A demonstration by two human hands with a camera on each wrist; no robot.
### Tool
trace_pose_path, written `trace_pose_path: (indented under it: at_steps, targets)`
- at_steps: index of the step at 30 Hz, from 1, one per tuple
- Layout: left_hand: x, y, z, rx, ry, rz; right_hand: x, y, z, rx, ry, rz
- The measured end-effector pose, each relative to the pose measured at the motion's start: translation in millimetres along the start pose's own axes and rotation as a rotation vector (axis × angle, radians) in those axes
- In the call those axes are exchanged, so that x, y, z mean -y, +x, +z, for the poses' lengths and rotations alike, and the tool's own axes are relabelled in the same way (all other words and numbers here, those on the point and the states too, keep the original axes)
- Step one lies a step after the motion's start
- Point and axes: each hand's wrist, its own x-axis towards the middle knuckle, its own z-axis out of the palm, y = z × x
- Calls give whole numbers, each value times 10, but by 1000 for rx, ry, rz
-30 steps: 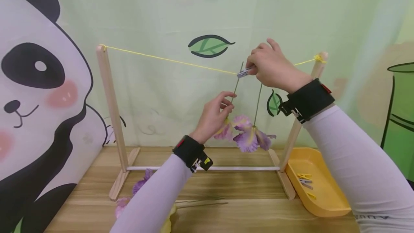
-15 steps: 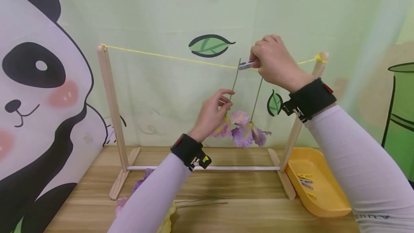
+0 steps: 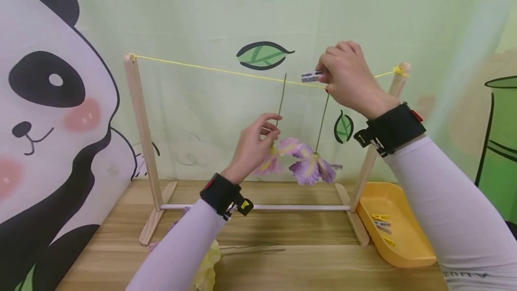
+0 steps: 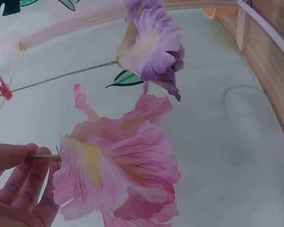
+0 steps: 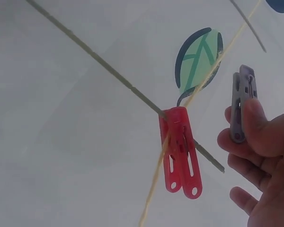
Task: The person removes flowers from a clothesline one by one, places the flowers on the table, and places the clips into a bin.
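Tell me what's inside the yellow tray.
Clothespins, yellow and grey, lie inside the tray. The right sleeve covers part of its right side, so anything there is hidden.

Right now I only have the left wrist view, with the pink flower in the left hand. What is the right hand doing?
Observer: The right hand pinches a gray peg that is clipped to nothing.
Operator: And where is the far end of the stem of the pink flower?
Observer: In the head view, its tip shows just above the string; I can't tell whether they touch.
Operator: Anything else to clip with?
Observer: Yes, yellow and gray pegs lie in the yellow tray on the right.
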Motion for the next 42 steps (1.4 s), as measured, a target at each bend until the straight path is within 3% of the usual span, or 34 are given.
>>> trace_pose_path:
  at_steps: [14,21,27,35,42]
  targets:
    - [106,-264,-220,8,64,4,42,-188,53,-40,28,-7]
    - [174,-488,-341,27,146,-3,15,-421,126,-150,128,-2]
    - [216,-625,-444,46,185,31,-75,-703,197,-232,215,42]
    - [259,-813,-463,96,221,11,-197,-987,311,-322,279,87]
    - [333,-958,-434,91,236,-6,-243,-1135,392,-335,297,120]
